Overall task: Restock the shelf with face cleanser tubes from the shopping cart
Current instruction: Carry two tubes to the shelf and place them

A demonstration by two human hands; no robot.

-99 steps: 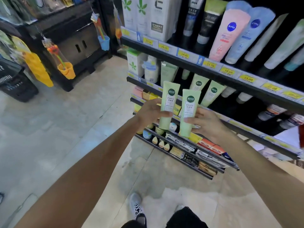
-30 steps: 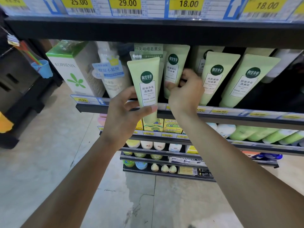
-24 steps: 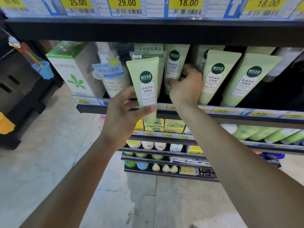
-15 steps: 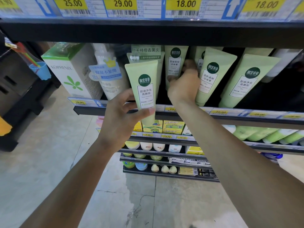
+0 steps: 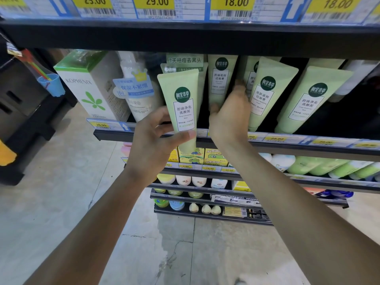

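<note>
Left hand [image 5: 153, 145] grips tube [image 5: 182, 105]; white box [image 5: 92, 87] beside

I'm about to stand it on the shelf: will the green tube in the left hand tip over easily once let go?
Probably. The green tube is tall and tapers to a narrow cap end below the left hand. The shelved tubes beside it lean, so expect it to lean too. It looks light.
</note>
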